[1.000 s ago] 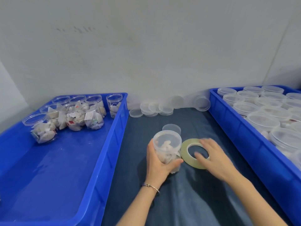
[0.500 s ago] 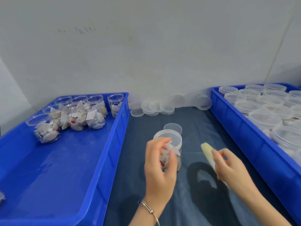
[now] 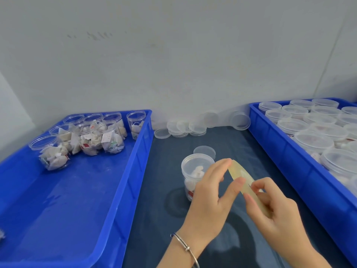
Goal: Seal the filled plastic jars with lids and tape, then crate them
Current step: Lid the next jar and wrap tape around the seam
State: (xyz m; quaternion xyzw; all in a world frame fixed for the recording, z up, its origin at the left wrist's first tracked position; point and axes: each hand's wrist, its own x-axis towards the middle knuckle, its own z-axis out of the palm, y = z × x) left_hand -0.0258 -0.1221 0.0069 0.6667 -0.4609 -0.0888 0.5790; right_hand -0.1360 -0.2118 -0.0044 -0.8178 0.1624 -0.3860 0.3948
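A filled clear plastic jar (image 3: 193, 169) with a lid on it stands on the dark cloth, partly hidden behind my left hand. Both hands hold a yellowish roll of tape (image 3: 242, 177) on edge, above the cloth to the right of the jar. My left hand (image 3: 210, 198) pinches the roll between fingertips and thumb near its upper end. My right hand (image 3: 270, 211) grips the lower part, thumb and forefinger at its edge. A loose lid (image 3: 204, 151) lies just behind the jar.
The left blue crate (image 3: 135, 171) holds several open filled jars (image 3: 85, 136) at its far end. The right blue crate (image 3: 280, 151) is packed with lidded jars (image 3: 313, 140). Loose lids (image 3: 183, 128) lie stacked along the wall. Dark cloth (image 3: 158, 219) covers the table between the crates.
My right hand lifted the tape roll off the cloth and stood it on edge. My left hand let go of the jar and moved right onto the roll.
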